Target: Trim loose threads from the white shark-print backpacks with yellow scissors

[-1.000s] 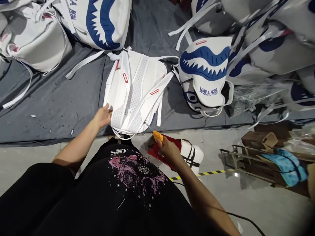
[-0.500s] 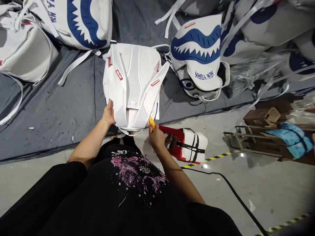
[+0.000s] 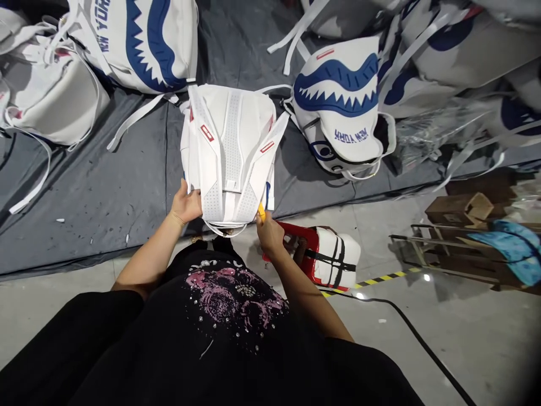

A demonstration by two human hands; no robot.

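Note:
A white backpack (image 3: 231,141) lies with its padded back and shoulder straps up, at the near edge of the grey cloth. At its left side my left hand (image 3: 186,204) grips the edge, thumb up, the fingertips hidden behind the left strap. My right hand (image 3: 269,231) is closed around a small yellow tool (image 3: 261,212), held against the lower right strap; the rest of the tool is hidden, so its kind is unclear. A white carry loop hangs at the backpack's near end.
White backpacks with blue shark mouths lie left (image 3: 147,45) and right (image 3: 338,90) on the grey cloth (image 3: 139,186). A red stool with a white strapped cushion (image 3: 336,256) stands right of my legs. A black cable (image 3: 406,321), a trolley and cardboard boxes (image 3: 456,210) are farther right.
The view has shifted slightly, everything sitting a little lower. My left hand's fingers have slid in behind the left strap. The yellow tool stays in my right hand by the right strap.

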